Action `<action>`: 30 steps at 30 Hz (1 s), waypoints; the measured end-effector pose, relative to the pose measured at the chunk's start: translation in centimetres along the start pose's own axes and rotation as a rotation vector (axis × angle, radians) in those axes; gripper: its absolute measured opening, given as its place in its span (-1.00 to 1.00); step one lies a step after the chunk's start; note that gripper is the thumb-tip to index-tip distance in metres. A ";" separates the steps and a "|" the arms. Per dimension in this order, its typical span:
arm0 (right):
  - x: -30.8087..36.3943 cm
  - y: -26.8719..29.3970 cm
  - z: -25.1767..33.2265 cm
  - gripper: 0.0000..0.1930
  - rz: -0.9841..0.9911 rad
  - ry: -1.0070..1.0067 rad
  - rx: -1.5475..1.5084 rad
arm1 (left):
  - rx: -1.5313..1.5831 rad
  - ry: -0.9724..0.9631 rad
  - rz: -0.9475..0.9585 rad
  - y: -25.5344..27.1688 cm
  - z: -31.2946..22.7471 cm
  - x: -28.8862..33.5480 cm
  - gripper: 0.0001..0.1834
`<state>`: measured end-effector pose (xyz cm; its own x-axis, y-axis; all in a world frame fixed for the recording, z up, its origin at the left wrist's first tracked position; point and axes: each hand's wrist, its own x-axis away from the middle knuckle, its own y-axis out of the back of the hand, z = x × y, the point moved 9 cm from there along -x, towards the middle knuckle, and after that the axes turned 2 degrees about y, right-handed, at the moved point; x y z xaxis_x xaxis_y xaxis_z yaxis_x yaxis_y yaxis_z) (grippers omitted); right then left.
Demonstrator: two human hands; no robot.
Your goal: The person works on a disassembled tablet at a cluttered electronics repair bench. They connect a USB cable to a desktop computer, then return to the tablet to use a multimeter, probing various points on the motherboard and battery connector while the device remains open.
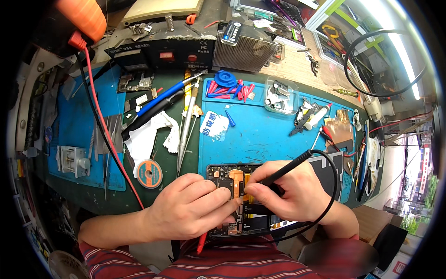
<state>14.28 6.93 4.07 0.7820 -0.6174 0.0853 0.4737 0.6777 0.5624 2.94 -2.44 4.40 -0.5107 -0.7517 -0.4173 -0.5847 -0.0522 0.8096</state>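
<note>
An opened phone (237, 179) lies in front of me, its inner board and copper-coloured foil bare. My right hand (290, 193) pinches a black pen-shaped probe (291, 166) with a cable looping from its back end. The probe's tip is hidden by my fingers, over the phone's middle. My left hand (193, 207) rests over the phone's left side, fingers curled and the index fingertip at the copper foil. Below that palm sticks out the end of a red probe (202, 242); the rest of it is hidden under the hand.
A solder-wick spool (149, 173), tweezers (187, 130) and white tissue (142, 142) lie left of the phone. Beyond are a blue mat (269, 139), a clear box of small parts (281, 95) and pink-and-blue caps (232, 90). An orange meter (83, 18) hangs upper left, its leads crossing the bench.
</note>
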 end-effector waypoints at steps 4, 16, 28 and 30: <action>-0.1 0.0 0.1 -0.81 -0.001 0.001 0.027 | 0.038 -0.008 -0.085 1.1 0.1 0.1 -0.64; -0.4 -0.1 0.1 -0.75 0.036 -0.040 0.076 | 0.306 0.060 -0.166 2.6 1.3 0.8 -0.67; -1.1 -0.7 -1.2 -0.49 0.145 -0.203 0.232 | 0.517 0.133 -0.092 2.0 2.0 0.3 -0.82; -1.2 -0.6 -1.0 -0.45 0.123 -0.190 0.211 | 0.498 0.102 -0.093 2.2 1.7 0.1 -0.74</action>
<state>13.45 7.67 2.79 0.7291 -0.6132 0.3040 0.2703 0.6661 0.6952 0.56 -1.50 5.41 -0.3929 -0.8202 -0.4158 -0.8666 0.1790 0.4658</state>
